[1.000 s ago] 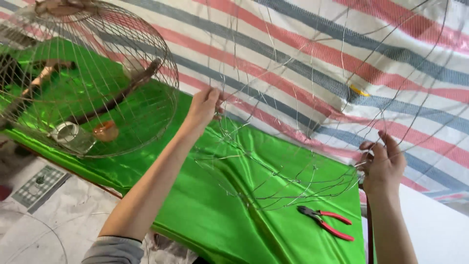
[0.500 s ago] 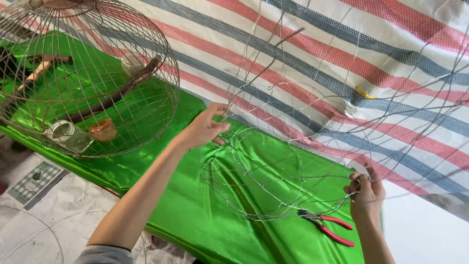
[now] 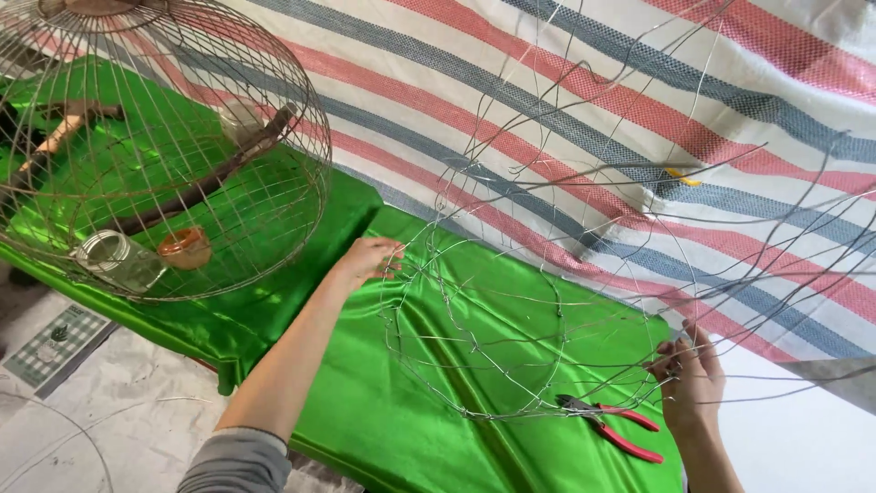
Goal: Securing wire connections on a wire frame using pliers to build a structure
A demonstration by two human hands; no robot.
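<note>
- An unfinished open frame of thin grey wire (image 3: 511, 301), looped and knotted into a rough dome, stands on a shiny green satin cloth (image 3: 365, 420) and rises in front of a red, blue and white striped woven tarpaulin (image 3: 566, 100).
- The left hand (image 3: 370, 258) is at the frame's left edge, fingers curled round a wire there; the frame spreads away from it to the right.
- The right hand (image 3: 692, 379) is at the frame's lower right edge, fingertips pinched together on a bundle of wires; the frame lies to its left and above it.
- So the one wire frame spans between the two hands, each gripping an opposite side, its round base ring resting on the cloth.
- One pair of pliers with red handles (image 3: 610, 424) lies on the cloth just beside the right hand, inside the frame's lower rim.
- One finished domed cage of brassy wire (image 3: 164, 146) sits well apart at the left, on the same cloth.
- Inside the cage are one clear glass jar (image 3: 117, 260), one small orange cup (image 3: 185, 246) and two brown wooden perches (image 3: 210, 178).
- A small yellow clip (image 3: 681, 175) sits on the tarpaulin.
</note>
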